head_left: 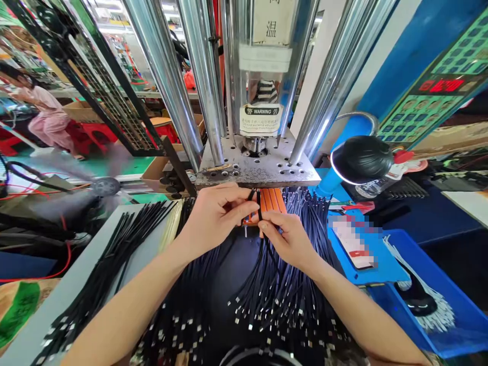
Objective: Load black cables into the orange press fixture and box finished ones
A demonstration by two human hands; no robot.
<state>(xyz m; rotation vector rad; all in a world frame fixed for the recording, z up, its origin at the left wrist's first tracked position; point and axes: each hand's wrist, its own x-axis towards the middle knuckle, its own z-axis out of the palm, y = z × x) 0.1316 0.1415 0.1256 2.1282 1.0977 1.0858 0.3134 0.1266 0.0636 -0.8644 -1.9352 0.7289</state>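
Under the press plate (257,175), my left hand (223,211) and my right hand (285,234) almost meet. My left thumb and fingers are pinched together at the upper part of a thin black cable (259,202). Lower on this cable, my right thumb and forefinger close around it. Just behind my fingertips lies an orange block (273,199) with grooves, partly covered by my hands. A spread of black cables (267,300) with small shiny metal ends hangs toward me below my right hand.
Another black cable bundle (110,249) lies on a grey board at left. A spinning fan (105,186) stands beyond it. At right are a black lamp (362,158), a phone (353,241) and a blue tray (463,325) with white cables. A person (49,109) sits far left.
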